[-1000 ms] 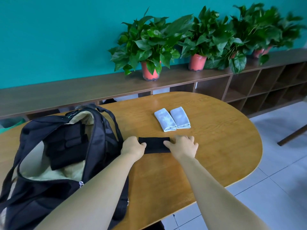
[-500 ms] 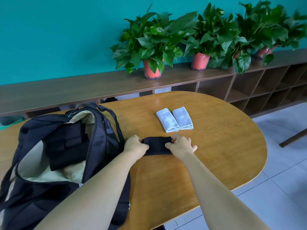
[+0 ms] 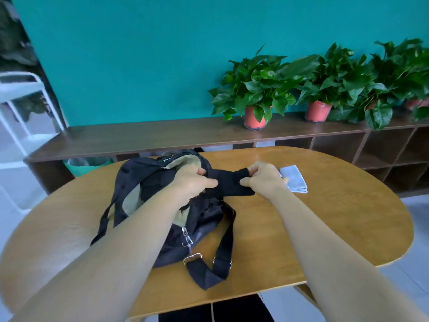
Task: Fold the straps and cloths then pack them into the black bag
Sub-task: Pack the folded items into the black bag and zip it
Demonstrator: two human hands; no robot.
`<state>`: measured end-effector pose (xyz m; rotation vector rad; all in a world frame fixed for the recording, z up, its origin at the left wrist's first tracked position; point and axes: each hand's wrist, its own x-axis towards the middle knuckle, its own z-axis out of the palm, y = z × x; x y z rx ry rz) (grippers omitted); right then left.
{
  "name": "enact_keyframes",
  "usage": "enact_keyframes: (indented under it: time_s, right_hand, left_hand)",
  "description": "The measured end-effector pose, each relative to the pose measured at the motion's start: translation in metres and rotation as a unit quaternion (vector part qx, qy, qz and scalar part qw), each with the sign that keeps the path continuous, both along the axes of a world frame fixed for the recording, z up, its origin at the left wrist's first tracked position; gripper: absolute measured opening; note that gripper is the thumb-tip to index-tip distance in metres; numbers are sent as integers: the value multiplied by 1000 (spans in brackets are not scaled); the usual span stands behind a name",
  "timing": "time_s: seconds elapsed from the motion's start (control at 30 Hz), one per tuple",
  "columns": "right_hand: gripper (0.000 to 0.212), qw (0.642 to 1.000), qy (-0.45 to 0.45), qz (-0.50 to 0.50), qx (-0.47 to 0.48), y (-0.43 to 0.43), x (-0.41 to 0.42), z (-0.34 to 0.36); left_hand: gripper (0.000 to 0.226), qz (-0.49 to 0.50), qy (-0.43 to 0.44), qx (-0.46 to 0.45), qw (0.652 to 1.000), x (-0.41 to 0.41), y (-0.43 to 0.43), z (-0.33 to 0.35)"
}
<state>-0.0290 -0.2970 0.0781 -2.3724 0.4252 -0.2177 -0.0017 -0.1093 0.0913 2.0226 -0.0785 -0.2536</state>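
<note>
A folded black strap (image 3: 228, 182) hangs lifted between both hands, just right of the black bag's opening. My left hand (image 3: 193, 181) pinches its left end over the bag's mouth. My right hand (image 3: 263, 178) pinches its right end. The black bag (image 3: 206, 219) lies open on the wooden table (image 3: 325, 219), its beige lining showing and its shoulder strap (image 3: 218, 263) trailing toward the near edge. A folded pale blue cloth (image 3: 294, 181) lies on the table right behind my right hand, partly hidden by it.
A long low wooden shelf (image 3: 144, 135) runs behind the table along the teal wall, carrying potted plants (image 3: 255, 89) in red pots. A green bin (image 3: 86, 165) sits under the shelf at left. A white frame (image 3: 21, 108) stands far left.
Both hands have picked the folded black strap up off the table and carried it left to the bag's opening. The view has swung left and tilted, so the cloths now sit at right.
</note>
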Motion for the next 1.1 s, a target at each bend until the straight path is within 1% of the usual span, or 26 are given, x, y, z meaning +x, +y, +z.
enact_keyframes:
  time_s: [0.07,0.17,0.2,0.3,0.37,0.43,0.5,0.63,0.73,0.77,0.83,0.9,0.97,1.03,1.1]
  right_hand:
    - [19,1000,-8,25,0,32,6,6]
    - [27,998,-7,58,-26,80,16,11]
    - [28,997,-9,68,-43,96,19,11]
    - [20,990,-22,88,-110,137,29,5]
    - [25,985,-12,87,-150,154,38,-6]
    - [31,980,12,86,-179,162,47,-18]
    - [31,973,50,87,-210,162,54,-28]
    - [16,949,143,98,-262,157,62,-48]
    - [4,948,156,97,-260,156,67,-58]
    - [4,948,156,96,-259,157,68,-61]
    - [9,949,157,98,-255,158,70,-65]
    - [12,953,152,99,-243,159,71,-67]
    - [19,957,156,101,-223,157,69,-68]
    - [29,960,168,104,-200,153,67,-67]
    - [33,964,158,103,-187,151,64,-66]
  left_hand:
    - [26,32,16,-24,999,0,36,3]
    - [41,98,20,-36,994,3,87,1]
    - [42,118,18,-37,992,4,102,0]
    - [35,159,10,-20,987,11,136,-13]
    - [31,171,5,16,985,17,148,-28]
    - [27,167,0,44,985,23,154,-45]
    - [26,158,1,60,986,28,152,-61]
    - [27,130,23,90,987,35,145,-85]
    - [26,125,38,112,985,39,144,-94]
    - [24,130,43,118,983,41,144,-97]
    - [23,142,53,124,981,42,144,-101]
    - [27,155,66,118,979,43,146,-103]
    - [31,161,73,106,978,43,148,-103]
    - [36,155,73,111,979,42,149,-102]
    - [39,135,55,118,982,41,150,-101]
